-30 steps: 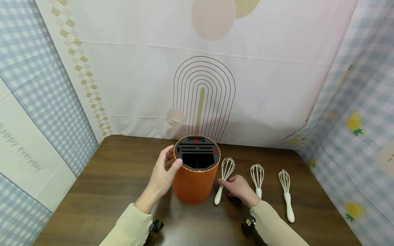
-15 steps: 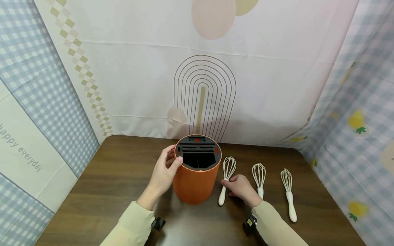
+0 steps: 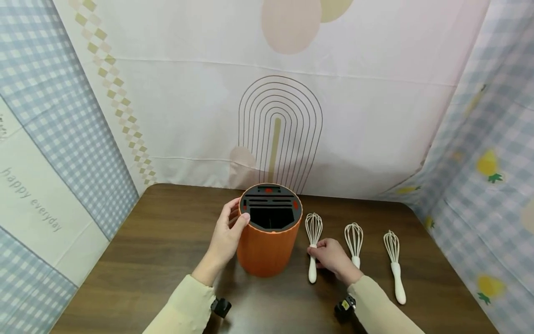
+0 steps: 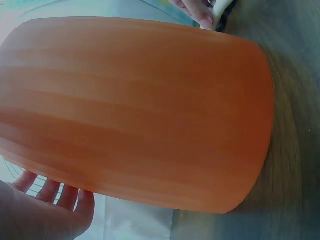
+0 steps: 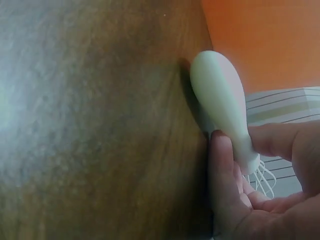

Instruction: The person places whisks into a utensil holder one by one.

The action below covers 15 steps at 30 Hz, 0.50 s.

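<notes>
An orange round utensil holder [image 3: 267, 253] with a black slotted top stands upright on the table. My left hand [image 3: 225, 234] grips its left side near the top, thumb at the rim and fingers round the far side. In the left wrist view the fingers [image 4: 85, 205] lie along the holder's wall. Right of the holder, my right hand [image 3: 331, 257] pinches a small white whisk [image 3: 313, 269] at the top of its handle, between thumb and fingers. The right wrist view has the whisk handle [image 5: 217, 90] lying close over the tabletop, its wires mostly hidden behind the hand.
A second white whisk [image 3: 353, 236] lies just right of my right hand, its handle partly covered by it. Farther right lies a third whisk [image 3: 398, 280]. A printed cloth [image 3: 187, 116] hangs behind the brown wooden table [image 3: 167, 241].
The pinched whisk has swung from slanting to nearly straight up and down in the head view, shifting slightly right with my right hand. My left hand keeps its place on the holder.
</notes>
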Available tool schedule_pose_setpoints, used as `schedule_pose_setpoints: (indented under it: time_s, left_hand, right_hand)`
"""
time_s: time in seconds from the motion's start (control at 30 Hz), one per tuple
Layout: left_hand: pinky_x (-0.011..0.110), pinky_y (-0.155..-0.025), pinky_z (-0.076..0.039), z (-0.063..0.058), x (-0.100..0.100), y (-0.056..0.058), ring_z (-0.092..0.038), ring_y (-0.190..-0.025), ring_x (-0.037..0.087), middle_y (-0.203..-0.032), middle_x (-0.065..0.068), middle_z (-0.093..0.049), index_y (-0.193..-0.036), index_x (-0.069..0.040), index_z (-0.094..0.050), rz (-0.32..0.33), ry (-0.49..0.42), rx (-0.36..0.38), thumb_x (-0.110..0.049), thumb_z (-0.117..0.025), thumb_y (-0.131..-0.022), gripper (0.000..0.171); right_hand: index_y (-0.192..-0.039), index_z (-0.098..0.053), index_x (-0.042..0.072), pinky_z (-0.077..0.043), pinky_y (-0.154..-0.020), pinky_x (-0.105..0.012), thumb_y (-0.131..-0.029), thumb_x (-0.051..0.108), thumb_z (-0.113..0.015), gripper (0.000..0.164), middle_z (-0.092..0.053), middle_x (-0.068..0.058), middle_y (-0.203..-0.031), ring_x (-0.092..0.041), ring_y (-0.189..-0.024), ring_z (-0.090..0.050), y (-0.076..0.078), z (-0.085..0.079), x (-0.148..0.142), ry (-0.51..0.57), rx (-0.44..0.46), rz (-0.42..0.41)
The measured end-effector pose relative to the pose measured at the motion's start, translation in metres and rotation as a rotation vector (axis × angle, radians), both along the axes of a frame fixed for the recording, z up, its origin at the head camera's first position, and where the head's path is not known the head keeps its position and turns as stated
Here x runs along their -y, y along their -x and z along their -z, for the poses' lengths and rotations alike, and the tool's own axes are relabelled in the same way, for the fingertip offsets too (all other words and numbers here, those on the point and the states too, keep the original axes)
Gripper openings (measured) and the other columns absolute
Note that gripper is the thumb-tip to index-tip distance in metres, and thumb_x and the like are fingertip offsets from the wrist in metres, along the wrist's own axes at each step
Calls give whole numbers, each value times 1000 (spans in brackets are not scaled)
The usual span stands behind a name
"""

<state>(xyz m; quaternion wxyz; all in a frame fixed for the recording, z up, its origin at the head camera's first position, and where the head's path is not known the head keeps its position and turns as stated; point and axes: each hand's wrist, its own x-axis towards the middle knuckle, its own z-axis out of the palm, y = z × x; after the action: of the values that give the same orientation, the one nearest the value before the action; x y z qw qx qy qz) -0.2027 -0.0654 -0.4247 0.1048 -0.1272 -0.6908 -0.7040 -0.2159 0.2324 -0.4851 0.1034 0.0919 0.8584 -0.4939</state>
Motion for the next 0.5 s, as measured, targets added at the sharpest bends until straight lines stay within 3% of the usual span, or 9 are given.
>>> schedule_pose_setpoints:
  time_s: [0.23, 0.4, 0.5]
  left_hand:
    - [42, -102, -38, -3, -5, -2, -49, -119, 25, -133, 9, -50, -139, -13, -47, -35, -16, -6, -17, -61, -95, 46]
    - [46, -101, -39, -8, -6, -6, -50, -117, 31, -131, 15, -53, -138, -6, -48, -76, -42, -32, -10, -62, -93, 47]
    - [49, -101, -39, -18, -6, -14, -50, -117, 34, -131, 19, -52, -138, 0, -47, -85, -51, -36, -7, -61, -93, 48]
  right_hand:
    - [-107, -54, -8, -56, -64, -36, -92, 11, -62, 26, -61, -15, -93, -19, -74, -62, 3, -10, -13, 106, -45, 18]
    - [-123, -45, -11, -56, -71, -37, -95, 12, -60, 40, -58, -22, -110, -23, -88, -64, 3, -37, -13, 190, -138, 8]
    - [-125, -44, -10, -56, -72, -36, -95, 15, -62, 42, -57, -23, -113, -22, -89, -64, 2, -57, -10, 209, -199, 4]
